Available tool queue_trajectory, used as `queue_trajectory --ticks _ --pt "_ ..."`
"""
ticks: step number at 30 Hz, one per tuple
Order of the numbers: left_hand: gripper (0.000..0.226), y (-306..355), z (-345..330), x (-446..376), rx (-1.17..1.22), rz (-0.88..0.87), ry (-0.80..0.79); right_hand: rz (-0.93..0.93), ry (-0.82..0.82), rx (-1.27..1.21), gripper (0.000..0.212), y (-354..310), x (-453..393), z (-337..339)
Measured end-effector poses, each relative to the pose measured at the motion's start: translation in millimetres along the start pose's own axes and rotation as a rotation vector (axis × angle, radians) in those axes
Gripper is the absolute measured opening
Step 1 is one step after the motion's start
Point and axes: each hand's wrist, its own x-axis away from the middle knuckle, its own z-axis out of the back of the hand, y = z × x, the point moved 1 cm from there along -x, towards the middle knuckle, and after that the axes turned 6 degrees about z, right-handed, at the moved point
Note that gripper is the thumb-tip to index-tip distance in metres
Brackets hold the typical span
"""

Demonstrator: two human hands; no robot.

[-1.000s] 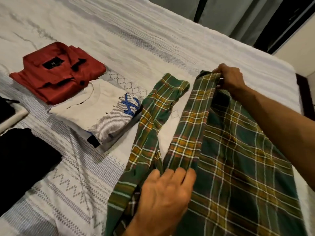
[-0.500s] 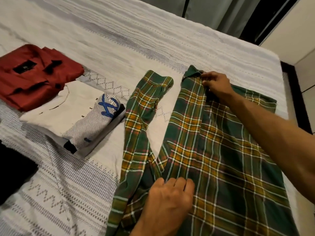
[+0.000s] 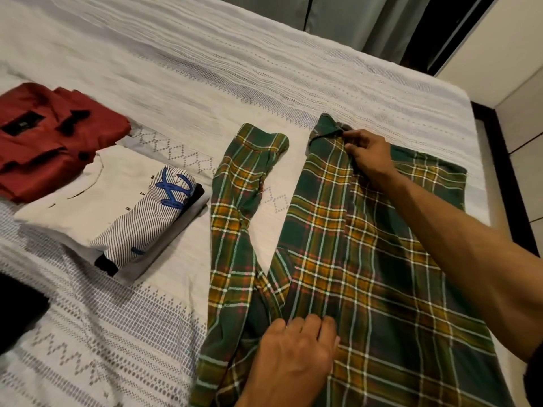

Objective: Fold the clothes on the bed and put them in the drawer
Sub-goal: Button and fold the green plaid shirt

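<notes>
Plaid shirt (image 3: 361, 259): green, yellow and white check; lies flat on the bed, right of centre, collar end toward the far edge.
Sleeve (image 3: 238, 218): one long plaid sleeve runs along the shirt's left side, cuff at the far end; a strip of bedcover shows between sleeve and shirt body.
Left hand (image 3: 296, 356): palm down on the near part of the plaid shirt, where sleeve meets body; fingers extended and flat, pressing the cloth, gripping nothing.
Right hand (image 3: 371, 155): at the collar end of the plaid shirt; fingers curled, pinching a fold of the fabric just below the collar. The forearm crosses above the shirt body.
Bed (image 3: 205, 69): white bedcover with grey woven bands and zigzag pattern; carries all garments.
Red shirt (image 3: 50, 136): folded, collar and dark label up, at the far left.
White T-shirt (image 3: 88, 207): folded, just beside the red shirt on its near side; their edges overlap or touch.
Striped garment (image 3: 147, 224): folded, fine dark stripes with blue lettering; lies on top of the white T-shirt stack, near the sleeve but apart from it.
Black garment (image 3: 17, 312): at the left edge, partly out of frame; fold state cannot be told.
Curtain (image 3: 338, 16): grey-green, beyond the far side of the bed.
</notes>
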Motion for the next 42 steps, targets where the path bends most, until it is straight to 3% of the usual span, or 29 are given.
queue_trajectory --ticks 8,16,20,23,27,29,30,32,35,39,42 --pt "0.014 2 8 3 0.008 -0.039 0.128 -0.004 -0.028 0.063 0.034 -3 0 7" --pt "0.012 -1 7 3 0.027 -0.059 0.084 -0.021 0.007 0.002 0.033 -3 6 7" --pt "0.016 0 3 0 0.037 -0.061 0.038 -0.093 0.064 -0.085 0.034 -1 2 4" --pt "0.018 -1 2 1 0.042 -0.057 0.051 -0.238 0.09 -0.172 0.051 -11 -16 4" --pt "0.024 -3 1 0 0.046 -0.055 0.011 -0.193 -0.129 0.033 0.058 -28 -54 5" --pt "0.025 -3 -2 -2 0.046 -0.043 -0.02 -0.177 -0.295 0.174 0.076 -35 -71 0" --pt "0.025 -3 -3 -3 0.044 -0.035 -0.027 -0.147 -0.377 0.248 0.085 -38 -79 -3" --pt "0.024 -3 -5 -2 0.055 -0.029 -0.017 0.018 -0.458 0.432 0.083 -42 -91 -13" --pt "0.019 -5 -8 -2 0.057 -0.033 0.02 0.424 -0.469 0.71 0.058 -55 -92 -26" --pt "0.02 -7 -9 -2 0.083 -0.02 -0.005 0.918 -0.604 0.983 0.026 -80 -76 -47" --pt "0.015 -7 -8 -2 0.084 -0.015 0.011 0.921 -0.708 0.987 0.01 -93 -67 -48"
